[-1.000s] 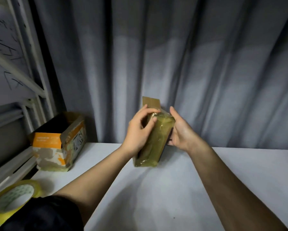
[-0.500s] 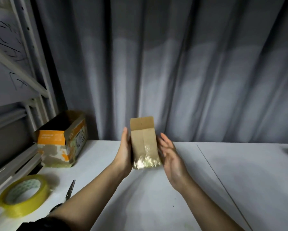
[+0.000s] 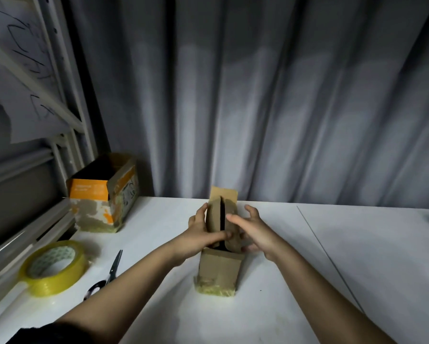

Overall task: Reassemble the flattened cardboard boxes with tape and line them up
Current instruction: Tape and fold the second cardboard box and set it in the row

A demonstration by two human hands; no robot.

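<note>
A small brown cardboard box (image 3: 219, 268) stands upright on the white table (image 3: 357, 269), its bottom wrapped in yellowish tape. Its two top side flaps are folded inward with a dark gap between them, and a back flap sticks up behind. My left hand (image 3: 203, 234) holds the box's left side, thumb laid across the top flaps. My right hand (image 3: 252, 230) presses the right flap down with spread fingers. A roll of yellow tape (image 3: 54, 268) lies at the left, with scissors (image 3: 106, 275) beside it.
An open orange and white cardboard box (image 3: 104, 194) stands at the table's back left, by a metal shelf frame (image 3: 59, 135). Grey curtains hang behind the table. A seam runs across the tabletop on the right.
The box came down from the air and now stands on the table. Both hands moved to its top and folded the side flaps inward.
</note>
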